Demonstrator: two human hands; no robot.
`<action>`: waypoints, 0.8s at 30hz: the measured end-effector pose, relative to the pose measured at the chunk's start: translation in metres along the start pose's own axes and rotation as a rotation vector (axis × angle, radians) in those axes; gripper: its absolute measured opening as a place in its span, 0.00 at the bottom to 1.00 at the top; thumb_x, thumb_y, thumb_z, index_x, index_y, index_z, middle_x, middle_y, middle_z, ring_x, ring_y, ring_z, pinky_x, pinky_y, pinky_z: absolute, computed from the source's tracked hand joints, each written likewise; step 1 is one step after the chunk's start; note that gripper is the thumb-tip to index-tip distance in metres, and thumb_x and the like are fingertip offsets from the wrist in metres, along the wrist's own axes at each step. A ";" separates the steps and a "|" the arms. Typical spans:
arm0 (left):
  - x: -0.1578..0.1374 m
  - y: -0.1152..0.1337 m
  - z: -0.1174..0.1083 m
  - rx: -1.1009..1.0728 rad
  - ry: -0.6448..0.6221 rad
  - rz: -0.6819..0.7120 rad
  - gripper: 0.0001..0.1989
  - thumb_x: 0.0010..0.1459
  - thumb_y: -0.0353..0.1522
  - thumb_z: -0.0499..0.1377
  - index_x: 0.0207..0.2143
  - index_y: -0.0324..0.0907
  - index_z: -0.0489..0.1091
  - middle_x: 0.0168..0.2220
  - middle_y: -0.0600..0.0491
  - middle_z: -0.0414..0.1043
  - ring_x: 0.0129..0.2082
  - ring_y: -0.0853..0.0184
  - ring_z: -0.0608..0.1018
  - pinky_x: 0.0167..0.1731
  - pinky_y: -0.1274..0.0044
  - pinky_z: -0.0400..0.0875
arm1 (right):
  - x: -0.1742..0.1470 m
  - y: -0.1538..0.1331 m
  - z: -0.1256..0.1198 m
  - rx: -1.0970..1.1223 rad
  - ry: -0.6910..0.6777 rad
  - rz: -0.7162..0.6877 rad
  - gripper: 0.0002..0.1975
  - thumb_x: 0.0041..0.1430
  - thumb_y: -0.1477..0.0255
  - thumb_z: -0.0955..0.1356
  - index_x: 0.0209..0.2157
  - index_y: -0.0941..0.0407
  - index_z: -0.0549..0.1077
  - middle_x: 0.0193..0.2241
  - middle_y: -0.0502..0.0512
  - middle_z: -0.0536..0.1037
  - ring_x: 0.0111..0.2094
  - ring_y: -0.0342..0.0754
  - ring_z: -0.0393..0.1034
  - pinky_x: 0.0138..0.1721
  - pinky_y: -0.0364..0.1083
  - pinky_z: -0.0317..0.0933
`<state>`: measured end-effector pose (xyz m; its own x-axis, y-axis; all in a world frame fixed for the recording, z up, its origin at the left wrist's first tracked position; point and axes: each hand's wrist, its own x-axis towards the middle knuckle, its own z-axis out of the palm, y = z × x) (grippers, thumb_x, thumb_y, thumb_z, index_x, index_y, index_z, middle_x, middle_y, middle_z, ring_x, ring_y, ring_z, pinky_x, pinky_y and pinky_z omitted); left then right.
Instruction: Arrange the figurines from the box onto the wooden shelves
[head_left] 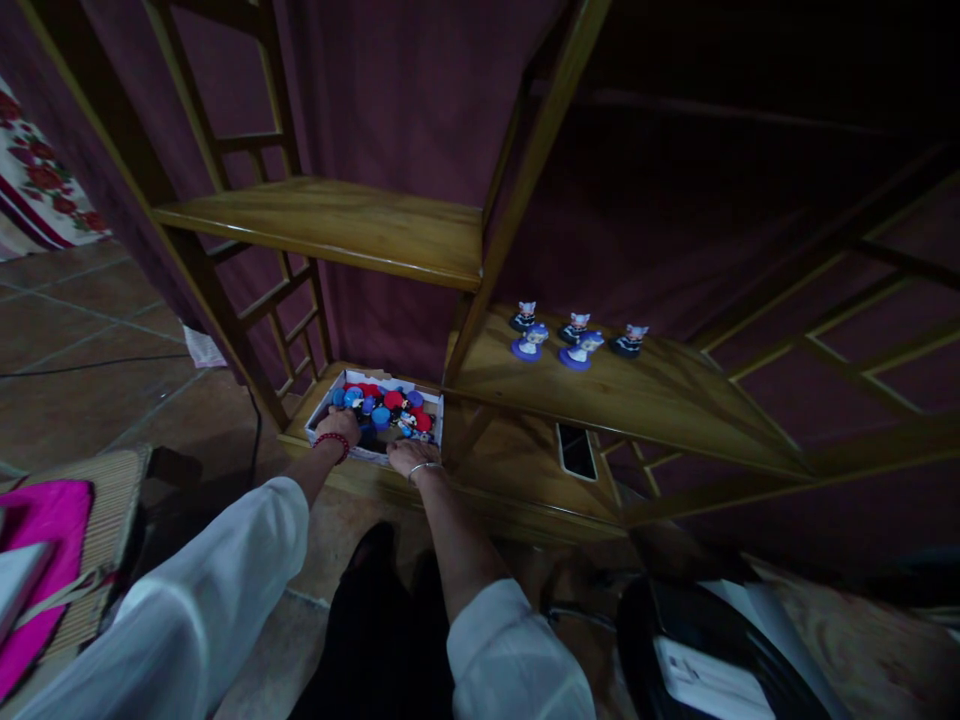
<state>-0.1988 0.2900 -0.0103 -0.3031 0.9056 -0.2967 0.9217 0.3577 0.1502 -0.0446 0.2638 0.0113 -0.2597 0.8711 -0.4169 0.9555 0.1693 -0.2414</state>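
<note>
A shallow white cardboard box (437, 412) sits on the low shelf, holding a jumble of small figurines (382, 416) with red, blue and purple round bases. My left hand (339, 424), a red beaded bracelet at its wrist, reaches over the box's left front corner. Its fingers look curled among the figurines, and whatever they grip is hidden. With a silver bangle on the wrist, my right hand (409, 456) is closed over the front rim of the box near its right corner. On the higher shelf to the right stand two purple-haired figurines (582, 350) and three cat-eared figurines (629, 341) on dark bases.
The wooden shelf unit (322, 225) has uprights and lattice sides around the box. A dark-screened phone (577, 451) lies on the lower shelf at right. A woven seat (112, 510) with pink cloth is at left; a black chair (645, 640) stands at lower right.
</note>
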 end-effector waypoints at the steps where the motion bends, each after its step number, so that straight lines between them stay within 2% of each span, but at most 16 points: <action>1: -0.001 0.000 -0.001 -0.005 0.005 0.006 0.20 0.53 0.34 0.49 0.47 0.34 0.64 0.50 0.36 0.60 0.44 0.55 0.71 0.40 0.68 0.66 | 0.000 0.000 0.000 0.000 0.000 -0.004 0.22 0.59 0.65 0.51 0.41 0.50 0.72 0.48 0.52 0.71 0.48 0.51 0.64 0.46 0.50 0.58; 11: -0.017 -0.001 -0.009 -0.019 0.059 0.080 0.20 0.51 0.39 0.48 0.43 0.42 0.67 0.46 0.41 0.65 0.41 0.55 0.74 0.38 0.67 0.67 | 0.008 0.002 0.004 0.001 -0.027 -0.002 0.19 0.56 0.63 0.55 0.40 0.49 0.73 0.47 0.48 0.71 0.48 0.50 0.65 0.44 0.47 0.59; 17: -0.018 -0.002 -0.008 -0.048 0.151 0.121 0.23 0.51 0.44 0.46 0.42 0.43 0.68 0.43 0.43 0.69 0.40 0.54 0.74 0.36 0.67 0.67 | 0.011 0.004 0.007 0.023 -0.006 0.001 0.17 0.54 0.63 0.57 0.38 0.47 0.73 0.45 0.47 0.73 0.47 0.50 0.65 0.42 0.47 0.60; 21: -0.017 -0.002 -0.007 -0.061 0.107 0.132 0.27 0.52 0.49 0.43 0.40 0.42 0.70 0.39 0.43 0.72 0.40 0.53 0.74 0.37 0.67 0.66 | 0.012 0.006 0.006 0.079 -0.013 -0.009 0.15 0.52 0.64 0.59 0.35 0.46 0.74 0.43 0.46 0.74 0.45 0.50 0.66 0.40 0.45 0.61; 24: -0.013 -0.003 -0.006 -0.079 0.055 0.173 0.28 0.51 0.51 0.43 0.41 0.45 0.70 0.40 0.43 0.72 0.41 0.53 0.73 0.38 0.66 0.65 | 0.013 0.007 0.005 0.120 -0.020 -0.018 0.14 0.52 0.64 0.59 0.36 0.43 0.74 0.41 0.44 0.75 0.42 0.48 0.68 0.38 0.44 0.61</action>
<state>-0.1991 0.2782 -0.0009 -0.1566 0.9654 -0.2084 0.9399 0.2105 0.2688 -0.0418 0.2737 0.0000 -0.2808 0.8586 -0.4289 0.9274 0.1277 -0.3516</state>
